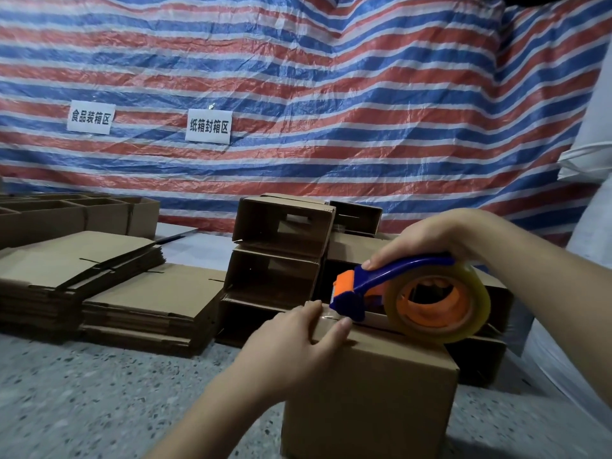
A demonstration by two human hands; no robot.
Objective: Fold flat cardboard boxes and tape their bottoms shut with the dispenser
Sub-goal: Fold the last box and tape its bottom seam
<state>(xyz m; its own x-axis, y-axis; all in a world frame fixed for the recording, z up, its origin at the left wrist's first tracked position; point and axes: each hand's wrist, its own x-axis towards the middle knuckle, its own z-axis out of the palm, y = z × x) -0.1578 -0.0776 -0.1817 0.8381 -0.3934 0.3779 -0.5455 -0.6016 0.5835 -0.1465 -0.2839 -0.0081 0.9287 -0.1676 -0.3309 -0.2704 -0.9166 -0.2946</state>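
The box (pixel 367 389) stands on the floor (pixel 99 392) right under both hands, its bottom turned up. The right hand (pixel 440 236) is wrapped around the blue handle of the dispenser (pixel 407 293), thumb along the handle's front, and holds the cutter end down on the box's far top edge. The left hand (pixel 298 339) lies with fingers straight and spread on the box top, just ahead of the cutter, fingertips pinning the loose tape (pixel 331 315) end to the cardboard.

This looks like the start or end of a strip; I cannot tell which. To do it well, I would keep the left fingers flat on the tape so it stays anchored, hold the flaps level beneath the palm, and draw the dispenser straight along the seam toward the grip side with the roll pressed low, so the tape lies without wrinkles. The cutter teeth sit close to the left fingertips, so those should stay clear of the blade line.

Counts: one dispenser, one roll on it. Beyond the left hand lie two stacks of flats (pixel 109 286). Behind the dispenser are folded boxes (pixel 281 253) piled on their sides; three openings show in the nearest column, more beside it partly hidden. Another row of open boxes (pixel 73 213) sits far left, number unclear.
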